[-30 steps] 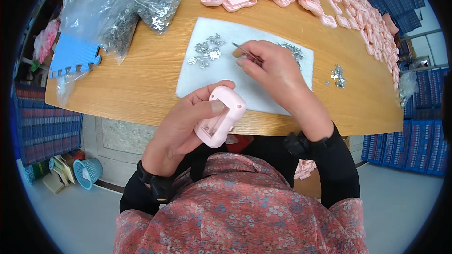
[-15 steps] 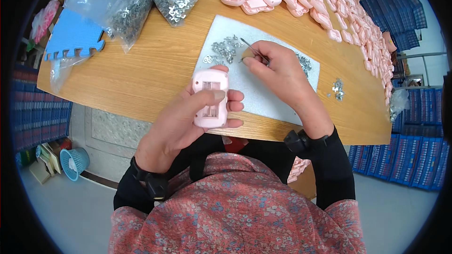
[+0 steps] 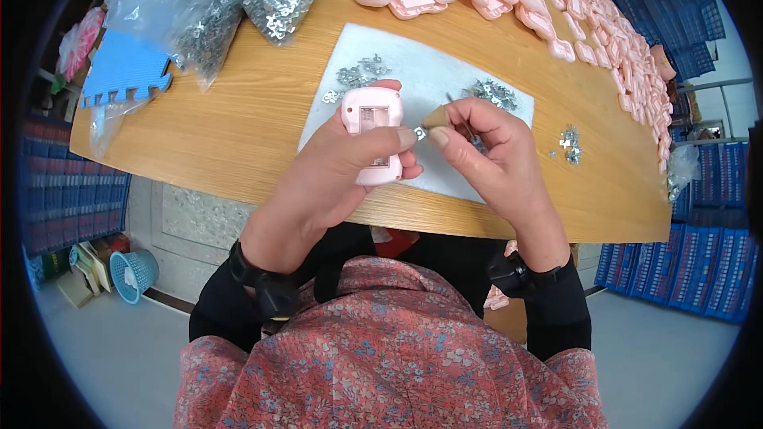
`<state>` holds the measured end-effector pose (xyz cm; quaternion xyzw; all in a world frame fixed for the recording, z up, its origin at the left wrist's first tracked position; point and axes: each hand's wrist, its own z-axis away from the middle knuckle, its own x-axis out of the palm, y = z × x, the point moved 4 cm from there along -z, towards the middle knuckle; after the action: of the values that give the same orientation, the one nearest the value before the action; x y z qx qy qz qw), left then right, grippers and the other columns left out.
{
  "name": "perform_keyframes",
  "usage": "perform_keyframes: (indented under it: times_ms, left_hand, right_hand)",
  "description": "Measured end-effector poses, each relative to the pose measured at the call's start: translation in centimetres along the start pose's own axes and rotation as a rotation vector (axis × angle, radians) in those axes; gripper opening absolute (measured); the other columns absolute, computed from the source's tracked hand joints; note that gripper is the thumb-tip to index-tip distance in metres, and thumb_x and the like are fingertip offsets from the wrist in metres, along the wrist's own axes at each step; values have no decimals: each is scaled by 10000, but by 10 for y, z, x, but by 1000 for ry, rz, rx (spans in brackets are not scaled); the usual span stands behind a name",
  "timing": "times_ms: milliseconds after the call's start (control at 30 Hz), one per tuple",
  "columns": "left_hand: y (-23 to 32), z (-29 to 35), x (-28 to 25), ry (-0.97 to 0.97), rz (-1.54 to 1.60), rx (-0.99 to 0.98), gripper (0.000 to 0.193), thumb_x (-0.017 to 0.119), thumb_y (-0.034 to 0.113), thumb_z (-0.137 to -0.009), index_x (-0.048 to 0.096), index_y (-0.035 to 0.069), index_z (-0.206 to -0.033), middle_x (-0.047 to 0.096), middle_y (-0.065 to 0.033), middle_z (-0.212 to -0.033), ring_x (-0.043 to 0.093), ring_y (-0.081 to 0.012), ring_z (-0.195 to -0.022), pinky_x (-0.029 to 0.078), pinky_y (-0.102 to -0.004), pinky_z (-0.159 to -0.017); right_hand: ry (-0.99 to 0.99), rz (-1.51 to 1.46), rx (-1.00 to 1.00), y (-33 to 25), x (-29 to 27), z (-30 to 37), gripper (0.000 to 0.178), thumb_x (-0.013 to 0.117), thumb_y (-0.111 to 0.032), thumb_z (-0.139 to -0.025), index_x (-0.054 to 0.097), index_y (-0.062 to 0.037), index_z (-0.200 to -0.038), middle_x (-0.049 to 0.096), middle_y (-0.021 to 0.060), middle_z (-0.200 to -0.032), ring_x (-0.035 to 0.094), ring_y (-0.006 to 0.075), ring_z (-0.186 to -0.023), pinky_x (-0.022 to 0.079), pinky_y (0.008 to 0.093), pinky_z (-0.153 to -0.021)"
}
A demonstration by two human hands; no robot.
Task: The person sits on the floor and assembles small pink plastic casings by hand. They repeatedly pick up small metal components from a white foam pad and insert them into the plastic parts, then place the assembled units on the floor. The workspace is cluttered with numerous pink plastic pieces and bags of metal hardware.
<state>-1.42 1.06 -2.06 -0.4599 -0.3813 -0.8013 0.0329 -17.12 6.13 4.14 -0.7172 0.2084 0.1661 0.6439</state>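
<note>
My left hand (image 3: 326,163) is closed round a pale pink plastic housing (image 3: 372,101) with an open rectangular battery compartment, its thumb lying across the middle. Close to the housing's right side, my right hand (image 3: 497,163) pinches a small silvery metal contact piece (image 3: 420,134) between thumb and a forefinger wearing a tan finger cover (image 3: 435,117). A thin metal tool (image 3: 450,98) is also tucked in the right hand, mostly hidden by the fingers. Beneath both hands lies a white foam sheet (image 3: 318,123). Loose metal contact pieces (image 3: 362,71) lie on it beyond the left hand.
More metal pieces (image 3: 494,94) lie on the sheet's right part, and a small group (image 3: 571,144) on the wooden table (image 3: 246,111). Many pink housings (image 3: 532,0) spread along the far right. Clear bags of metal parts (image 3: 278,0) and a blue foam mat (image 3: 123,67) sit at the left.
My right hand has come down and nearer, now pinching a metal contact piece beside the housing. The left hand has lifted the housing slightly up and right.
</note>
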Motion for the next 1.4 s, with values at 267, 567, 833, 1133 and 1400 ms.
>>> perform_keyframes:
  times_ms: [267,567,833,1133,1400]
  left_hand:
    - [-7,0,18,3,-256,59,466,520,202,-985,395,60,-1411,632,-96,-954,673,-214,-799,595,-436,-759]
    - [-20,-1,18,-111,80,-211,510,224,437,-1072,405,78,-1385,648,-119,-966,687,-246,-833,607,-503,-756]
    - [-24,-2,15,-92,50,-222,521,205,458,-1071,439,96,-1364,673,-111,-995,703,-254,-851,613,-497,-738]
    - [-25,-4,14,-116,1,-206,531,190,447,-1073,399,74,-1387,663,-161,-964,702,-270,-832,610,-464,-725]
    - [-12,5,14,-10,-689,18,395,394,266,-1053,450,44,-1375,637,-95,-1083,639,-164,-954,551,-313,-808]
  right_hand:
    - [-4,-374,306,17,-9,15,141,700,-101,-881,623,16,-873,543,-45,-752,466,36,-714,412,233,-635]
    - [75,147,-69,7,-4,9,132,713,-96,-854,646,-3,-920,568,74,-720,570,158,-621,455,287,-564]
    - [106,392,-247,2,2,12,100,716,-83,-839,660,-35,-907,607,94,-751,618,251,-628,486,338,-558]
    - [132,-157,176,22,3,17,147,676,-119,-909,644,-17,-1009,601,16,-771,576,123,-648,480,265,-601]
    - [-63,-580,542,35,-2,23,143,655,-167,-948,622,-49,-1023,570,-43,-733,484,21,-608,367,175,-540]
